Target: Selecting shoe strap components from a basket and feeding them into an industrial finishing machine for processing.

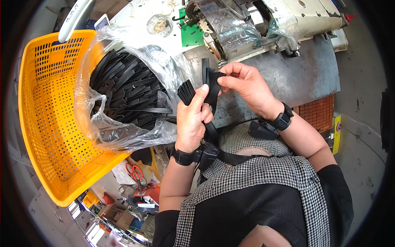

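In my left hand point(191, 119) is a bundle of black strips point(187, 93), clasped between thumb and fingers with the ends fanning upward. My right hand point(243, 83) pinches one black strip point(214, 88) between thumb and fingertips, just right of the bundle. Another flat strip end point(205, 68) sticks up behind, between both hands. Left of them, a clear plastic bag point(135, 142) lies open with a heap of loose black strips point(127, 86) inside. Some strip ends reach out of the bag toward my left hand.
The bag leans in a yellow perforated basket point(31, 123). Beyond my hands stands a sewing machine point(247, 24) partly wrapped in plastic, above a grey metal surface point(263, 78). A clear round container point(159, 25) sits on the white tabletop. Orange-handled scissors point(135, 173) lie lower left.
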Motion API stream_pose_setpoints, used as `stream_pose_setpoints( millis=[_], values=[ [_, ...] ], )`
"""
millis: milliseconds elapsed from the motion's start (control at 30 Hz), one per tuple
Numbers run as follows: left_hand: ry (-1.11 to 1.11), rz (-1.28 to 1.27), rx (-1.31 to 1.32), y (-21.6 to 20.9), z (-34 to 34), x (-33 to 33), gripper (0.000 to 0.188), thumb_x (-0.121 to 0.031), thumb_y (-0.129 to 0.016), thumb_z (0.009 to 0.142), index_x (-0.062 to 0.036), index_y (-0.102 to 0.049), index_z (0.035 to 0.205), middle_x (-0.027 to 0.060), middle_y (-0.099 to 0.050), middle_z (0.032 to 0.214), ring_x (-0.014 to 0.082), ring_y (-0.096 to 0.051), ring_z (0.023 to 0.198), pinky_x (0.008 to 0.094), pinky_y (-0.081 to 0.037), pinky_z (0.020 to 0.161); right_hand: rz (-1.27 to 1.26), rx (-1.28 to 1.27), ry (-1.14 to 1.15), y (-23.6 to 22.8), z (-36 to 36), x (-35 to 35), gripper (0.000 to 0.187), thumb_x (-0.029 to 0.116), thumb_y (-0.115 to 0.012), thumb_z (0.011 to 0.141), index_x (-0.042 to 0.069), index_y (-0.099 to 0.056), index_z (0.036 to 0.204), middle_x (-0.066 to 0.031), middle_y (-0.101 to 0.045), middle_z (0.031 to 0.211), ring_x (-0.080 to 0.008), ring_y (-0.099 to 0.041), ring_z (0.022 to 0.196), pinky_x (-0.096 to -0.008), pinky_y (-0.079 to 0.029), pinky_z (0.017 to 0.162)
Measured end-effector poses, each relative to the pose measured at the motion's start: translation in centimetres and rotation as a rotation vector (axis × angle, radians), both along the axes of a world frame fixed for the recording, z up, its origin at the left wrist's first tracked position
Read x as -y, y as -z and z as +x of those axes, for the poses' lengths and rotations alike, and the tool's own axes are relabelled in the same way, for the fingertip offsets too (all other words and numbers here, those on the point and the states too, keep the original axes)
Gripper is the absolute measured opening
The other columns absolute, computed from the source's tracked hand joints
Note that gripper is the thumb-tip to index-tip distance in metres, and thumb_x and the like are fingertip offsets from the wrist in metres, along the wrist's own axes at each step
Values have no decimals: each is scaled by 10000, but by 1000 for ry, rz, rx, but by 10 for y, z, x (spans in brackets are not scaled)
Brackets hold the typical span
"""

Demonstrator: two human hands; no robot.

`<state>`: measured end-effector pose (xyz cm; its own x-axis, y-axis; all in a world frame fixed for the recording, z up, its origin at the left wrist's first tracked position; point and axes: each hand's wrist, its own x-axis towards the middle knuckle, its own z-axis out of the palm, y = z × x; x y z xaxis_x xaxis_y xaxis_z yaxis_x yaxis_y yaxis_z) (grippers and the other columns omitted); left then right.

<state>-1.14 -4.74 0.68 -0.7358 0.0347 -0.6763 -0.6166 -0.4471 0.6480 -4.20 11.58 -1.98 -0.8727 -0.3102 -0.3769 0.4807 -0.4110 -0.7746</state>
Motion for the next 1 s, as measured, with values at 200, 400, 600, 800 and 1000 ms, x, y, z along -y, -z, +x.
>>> stream_pose_setpoints(
  millis=[200,400,600,800,1000],
  values=[
    [20,-38,-46,0,5,2,166,-201,-636,911,-38,-613,932,1,-602,705,32,-312,418,220,-259,404,-6,-49,22,1,2,2,118,37,-634,865,24,-606,978,-10,-630,865,-90,-591,723,-232,-493,692],
    [4,-135,-119,-3,5,6,227,-205,-638,912,0,-644,1008,-49,-484,591,29,-321,418,209,-272,407,-13,-161,109,-9,1,-2,175,14,-631,860,2,-624,1035,-6,-642,852,-67,-603,753,-217,-509,682],
    [152,203,-155,-7,2,23,164,-192,-495,984,-47,-540,1045,-5,-527,788,-2,-300,408,170,-256,399,-46,-203,-78,-18,-3,-17,238,18,-614,875,5,-629,1112,-44,-657,1047,-81,-610,912,-236,-494,828],
    [218,547,-102,-3,8,37,142,-151,-590,931,-62,-559,1037,52,-569,745,29,-317,411,189,-274,401,-177,-389,-185,-31,-10,-21,156,53,-635,850,43,-653,1005,-125,-628,1167,-182,-584,1067,-338,-428,973],
    [267,626,-31,-3,9,37,138,-184,-593,931,-83,-588,1026,36,-563,712,20,-308,398,193,-248,388,-238,-665,-337,-44,-13,-27,124,12,-639,843,13,-666,964,-112,-642,1070,-242,-575,1124,-376,-433,972]
  ],
)
